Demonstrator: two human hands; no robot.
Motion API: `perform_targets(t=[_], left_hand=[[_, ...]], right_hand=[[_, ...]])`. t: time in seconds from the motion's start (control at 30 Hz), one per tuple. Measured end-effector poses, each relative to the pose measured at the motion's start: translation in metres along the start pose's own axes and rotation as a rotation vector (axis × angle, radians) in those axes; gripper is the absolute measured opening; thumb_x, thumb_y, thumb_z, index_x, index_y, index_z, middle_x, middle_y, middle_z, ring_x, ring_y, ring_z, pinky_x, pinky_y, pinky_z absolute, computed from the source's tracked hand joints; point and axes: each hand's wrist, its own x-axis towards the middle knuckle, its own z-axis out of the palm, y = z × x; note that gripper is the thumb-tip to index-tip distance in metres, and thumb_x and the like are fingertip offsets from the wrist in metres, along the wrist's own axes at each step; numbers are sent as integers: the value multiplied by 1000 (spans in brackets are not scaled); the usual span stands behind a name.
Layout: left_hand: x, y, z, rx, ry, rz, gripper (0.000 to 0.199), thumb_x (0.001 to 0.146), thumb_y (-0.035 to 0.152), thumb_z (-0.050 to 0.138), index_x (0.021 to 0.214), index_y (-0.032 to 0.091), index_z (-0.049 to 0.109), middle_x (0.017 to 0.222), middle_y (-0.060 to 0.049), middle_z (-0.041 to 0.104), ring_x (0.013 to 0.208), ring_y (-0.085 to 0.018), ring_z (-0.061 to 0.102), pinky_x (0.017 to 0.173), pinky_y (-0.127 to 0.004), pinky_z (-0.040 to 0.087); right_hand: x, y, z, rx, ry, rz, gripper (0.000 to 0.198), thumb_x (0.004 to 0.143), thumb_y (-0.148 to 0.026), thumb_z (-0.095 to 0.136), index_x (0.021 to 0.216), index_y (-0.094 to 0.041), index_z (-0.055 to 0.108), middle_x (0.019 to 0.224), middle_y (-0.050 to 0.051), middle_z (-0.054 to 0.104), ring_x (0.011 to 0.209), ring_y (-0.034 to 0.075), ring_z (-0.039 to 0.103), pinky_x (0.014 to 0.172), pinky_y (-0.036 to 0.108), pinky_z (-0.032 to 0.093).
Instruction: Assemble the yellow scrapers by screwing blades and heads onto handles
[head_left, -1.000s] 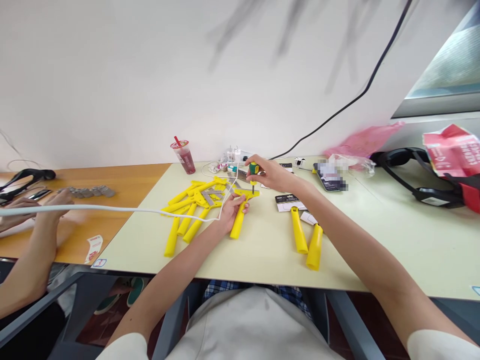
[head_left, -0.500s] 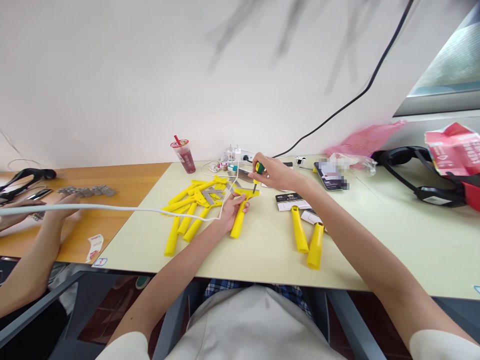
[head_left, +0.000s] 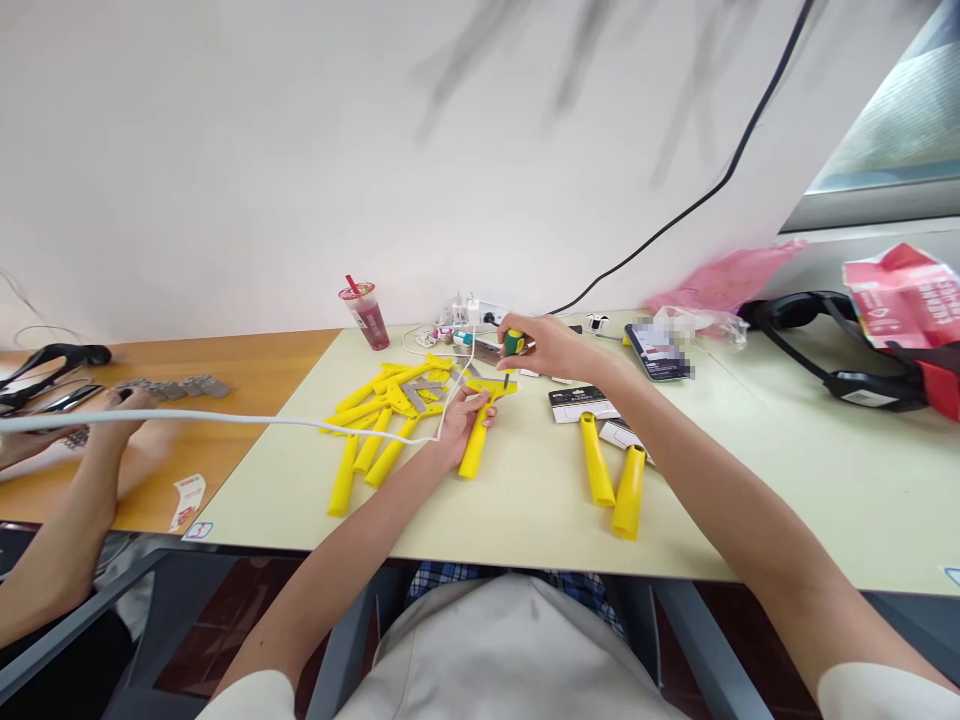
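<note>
My left hand [head_left: 456, 428] is closed around a yellow plastic scraper [head_left: 473, 450], a tool with a wide head and a tubular handle. Above its head, my right hand [head_left: 544, 346] grips the green and yellow handle of a screwdriver [head_left: 514, 343]. The screwdriver points down, its tip at the scraper's head; whether a screw sits under it is too small to tell. Left of my left hand lies a heap of similar yellow scrapers [head_left: 386, 450], with grey metal pieces among them. Two loose yellow handles [head_left: 596, 460] rest below my right forearm.
Black and white packages [head_left: 574, 404] lie by the loose handles. A drink cup [head_left: 367, 318] and a power strip [head_left: 487, 313] stand near the wall. A white cable [head_left: 300, 417] crosses in front. At right are a phone [head_left: 657, 353] and a black headset [head_left: 847, 385]. A co-worker's hands [head_left: 112, 420] are at left.
My right hand has shifted slightly on the screwdriver, its fingers now lower around the handle. The scraper stays in my left hand. At left, the co-worker's hand has moved a little.
</note>
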Motion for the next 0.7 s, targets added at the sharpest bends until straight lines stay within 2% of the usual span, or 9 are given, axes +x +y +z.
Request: perform_targets(t=[0.2, 0.33, 0.47, 0.7], left_hand=[[-1, 0, 1, 8, -17, -3, 47, 77, 12, 91, 101, 21, 52, 100, -8, 73, 64, -10, 61, 55, -21, 42], [0, -1, 1, 15, -23, 11, 48, 76, 14, 92, 102, 21, 52, 101, -8, 73, 64, -10, 61, 55, -20, 42], [0, -2, 1, 17, -23, 13, 48, 76, 15, 92, 101, 21, 51, 101, -7, 73, 64, -9, 61, 55, -20, 41], [-1, -2, 3, 39, -3, 47, 55, 74, 18, 96, 98, 23, 47, 97, -4, 71, 65, -11, 63, 56, -22, 41]], right_hand=[[4, 11, 7, -95, 31, -58, 48, 92, -70, 80, 104, -27, 65, 78, -4, 65, 70, 18, 53, 70, 30, 36], [6, 13, 12, -160, 72, -31, 52, 90, -73, 82, 95, -26, 60, 75, -4, 63, 67, 18, 50, 70, 30, 35], [6, 10, 14, -270, 105, 21, 52, 93, -74, 78, 99, -25, 62, 78, 0, 68, 67, 20, 54, 69, 30, 35], [4, 0, 17, -610, 112, 145, 62, 99, -82, 66, 112, -21, 71, 71, 6, 73, 69, 27, 64, 67, 32, 30]])
